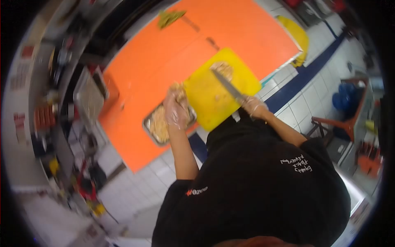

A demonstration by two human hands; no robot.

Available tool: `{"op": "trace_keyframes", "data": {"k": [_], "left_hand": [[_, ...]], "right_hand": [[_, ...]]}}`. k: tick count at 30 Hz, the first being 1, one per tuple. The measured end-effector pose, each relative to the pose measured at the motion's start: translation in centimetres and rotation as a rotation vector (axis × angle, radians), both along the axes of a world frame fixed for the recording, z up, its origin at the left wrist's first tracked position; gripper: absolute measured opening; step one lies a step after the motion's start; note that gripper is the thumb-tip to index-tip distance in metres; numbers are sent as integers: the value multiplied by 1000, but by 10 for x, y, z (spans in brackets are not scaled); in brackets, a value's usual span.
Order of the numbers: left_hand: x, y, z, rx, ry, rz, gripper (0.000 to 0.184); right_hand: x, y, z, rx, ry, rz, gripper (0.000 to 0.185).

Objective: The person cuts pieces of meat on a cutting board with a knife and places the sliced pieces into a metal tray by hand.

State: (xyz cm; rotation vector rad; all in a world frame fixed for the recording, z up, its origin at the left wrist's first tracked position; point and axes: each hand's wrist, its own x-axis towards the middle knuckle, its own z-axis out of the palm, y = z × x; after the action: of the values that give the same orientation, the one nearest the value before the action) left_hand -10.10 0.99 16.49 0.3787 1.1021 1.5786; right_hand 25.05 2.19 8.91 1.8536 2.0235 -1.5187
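My right hand (255,108), in a clear plastic glove, is closed around the handle of a large knife (227,85). Its blade lies over a yellow cutting board (205,111), with the tip by a small heap of pale chopped food (222,70). A few scraps sit mid-board. My left hand (174,110), also gloved, is beside the board's left edge, above a metal tray (164,142). Its fingers are curled around some pale food pieces (178,91), slightly blurred. Similar shredded pale food (158,125) fills the tray.
The board and tray rest on an orange table (135,94). A yellow-green cloth (170,18) and a dark object (212,42) lie farther back. To the left stands a metal container (89,94). A brown chair (347,119) is at right on the tiled floor.
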Motion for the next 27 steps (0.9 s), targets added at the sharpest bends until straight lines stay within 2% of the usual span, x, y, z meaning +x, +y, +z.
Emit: {"op": "trace_keyframes", "data": {"k": [1, 3, 4, 5, 6, 7, 8, 9, 10, 11, 13, 14, 16, 17, 19, 21, 22, 23, 25, 27], "left_hand": [[-3, -7, 44, -103, -127, 115, 23], [-20, -26, 74, -62, -71, 177, 23], [-30, -36, 79, -4, -16, 181, 24], [-41, -43, 68, -14, -19, 194, 24], [-53, -52, 45, -87, 84, 193, 28], [-64, -63, 19, -165, 187, 184, 34], [-75, -77, -17, -177, 183, 185, 34], [-82, -90, -57, -374, 571, -46, 38], [-77, -90, -62, -560, 954, -295, 42], [-67, -84, -70, -555, 950, -305, 42], [-5, -60, -39, -528, 1629, -257, 51], [13, -54, -43, -526, 1623, -269, 51], [43, -36, -53, -559, 1643, -466, 51], [54, -28, -61, -548, 1641, -462, 51], [74, -22, -93, -299, 1557, -514, 51], [95, -14, -124, -117, 1498, -514, 36], [98, -14, -133, -153, 1508, -499, 36], [101, -9, -138, -167, 1513, -575, 31], [90, 2, -155, -189, 1514, -632, 26], [78, 4, -172, -105, 1622, -623, 21]], "right_hand": [[-1, -1, -9, -49, 96, -49, 54], [-1, -2, -15, 139, 162, -22, 60], [-3, -5, -11, 121, 160, -4, 60], [-4, -3, -5, 104, 198, -21, 60], [-7, 0, 1, 89, 236, -42, 59], [-9, 1, 4, 75, 233, -39, 59], [-12, 4, 5, 47, 156, -35, 60], [-11, 4, 9, 20, 78, -33, 61], [-11, 1, 14, 11, 70, -38, 61], [-11, 3, 19, 9, 110, -61, 63], [-10, 2, 20, -2, 140, -93, 65], [-9, 1, 18, 50, 98, -88, 66], [-3, -5, 9, 104, 51, -87, 67], [0, -4, 0, 113, 47, -83, 68], [9, 1, -4, 126, 39, -78, 69], [5, -2, 2, 63, 96, -80, 72], [-2, -1, 21, 14, 101, -84, 74], [-6, -2, 18, 6, 116, -56, 74], [-2, 1, 11, -9, -124, -48, 75], [-2, 0, 6, 37, -148, -84, 77]]}}
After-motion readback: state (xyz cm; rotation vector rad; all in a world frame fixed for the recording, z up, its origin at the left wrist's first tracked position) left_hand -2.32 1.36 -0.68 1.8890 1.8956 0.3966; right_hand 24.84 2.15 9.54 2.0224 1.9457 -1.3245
